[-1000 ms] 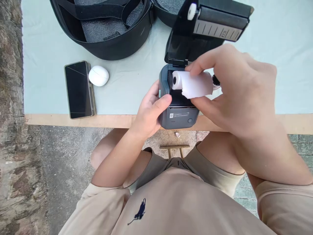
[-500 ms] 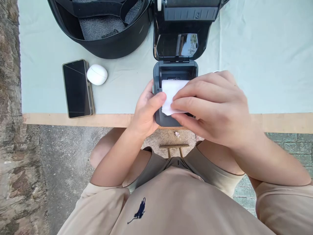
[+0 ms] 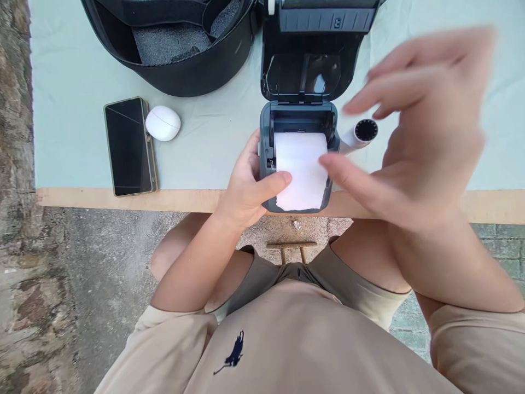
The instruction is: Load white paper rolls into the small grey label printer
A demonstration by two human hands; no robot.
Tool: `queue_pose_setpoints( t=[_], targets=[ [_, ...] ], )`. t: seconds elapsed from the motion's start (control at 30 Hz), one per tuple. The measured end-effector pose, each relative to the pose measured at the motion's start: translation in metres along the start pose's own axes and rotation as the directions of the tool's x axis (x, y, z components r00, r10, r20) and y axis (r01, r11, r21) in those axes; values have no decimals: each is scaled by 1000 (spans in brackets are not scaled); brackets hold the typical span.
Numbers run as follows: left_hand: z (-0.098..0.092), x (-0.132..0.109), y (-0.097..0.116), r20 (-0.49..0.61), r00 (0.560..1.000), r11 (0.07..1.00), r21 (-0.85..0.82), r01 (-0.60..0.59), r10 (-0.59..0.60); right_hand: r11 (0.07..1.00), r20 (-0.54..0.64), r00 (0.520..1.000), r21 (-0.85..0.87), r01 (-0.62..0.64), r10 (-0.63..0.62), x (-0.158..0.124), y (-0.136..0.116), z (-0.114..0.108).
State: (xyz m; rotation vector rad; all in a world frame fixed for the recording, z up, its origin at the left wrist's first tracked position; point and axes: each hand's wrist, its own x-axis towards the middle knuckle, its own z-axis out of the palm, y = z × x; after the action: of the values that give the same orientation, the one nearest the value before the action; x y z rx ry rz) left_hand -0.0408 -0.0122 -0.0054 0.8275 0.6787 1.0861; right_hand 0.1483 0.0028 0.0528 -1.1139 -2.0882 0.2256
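Observation:
A small dark grey label printer [image 3: 298, 117] stands at the table's front edge with its black lid [image 3: 305, 71] swung up and back. White paper [image 3: 302, 164] lies in its open bay, the torn end hanging toward me. My left hand [image 3: 250, 189] grips the printer's left side, its thumb pressing on the paper. Blurred by motion, my right hand [image 3: 426, 126] is raised at the right with fingers spread and nothing in them; its thumb tip overlaps the paper's right edge in view. Just right of the printer lies a white paper roll with a black core [image 3: 365, 131].
A black zippered case [image 3: 197, 74] with grey foam inside sits open at the back left. A phone [image 3: 129, 148] and a white egg-shaped case [image 3: 163, 123] lie side by side at left. The table's wooden edge [image 3: 123, 199] runs along the front.
My right hand has let go of the paper and moved up and right, uncovering the white roll. The paper now lies flatter and reaches nearer the printer's front.

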Motion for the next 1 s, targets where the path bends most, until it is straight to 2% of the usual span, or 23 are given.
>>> queue_pose_setpoints(
  t=[0.07,0.13,0.2,0.27,0.33,0.47,0.57,0.77,1.0],
  targets=[
    [-1,0,-1,32,999,999,36,-27,26,989,-64,990,83,-123,129,6,-1,-2],
    [-3,0,-2,56,998,997,64,-44,41,960,-2,972,156,-232,235,13,-5,-4],
    [-5,1,-3,67,997,995,85,-46,40,949,17,962,162,-272,273,17,-8,-5],
    [-6,1,-5,65,997,995,94,-42,36,962,-36,970,135,-235,242,17,-8,-5],
    [-7,2,-6,56,998,995,84,-46,41,986,-34,989,88,-141,144,13,-4,-3],
    [-4,1,-5,31,999,999,39,-26,25,999,111,993,42,34,-38,4,6,-1],
    [1,0,-1,-4,1000,1000,23,15,-15,994,139,985,56,94,-101,1,9,-1],
    [10,0,2,-38,999,994,-105,15,-19,995,113,989,40,94,-98,0,4,-1],
    [9,-1,4,-19,1000,998,-70,-6,4,999,257,965,22,41,-46,-2,-8,-7]
  ],
)
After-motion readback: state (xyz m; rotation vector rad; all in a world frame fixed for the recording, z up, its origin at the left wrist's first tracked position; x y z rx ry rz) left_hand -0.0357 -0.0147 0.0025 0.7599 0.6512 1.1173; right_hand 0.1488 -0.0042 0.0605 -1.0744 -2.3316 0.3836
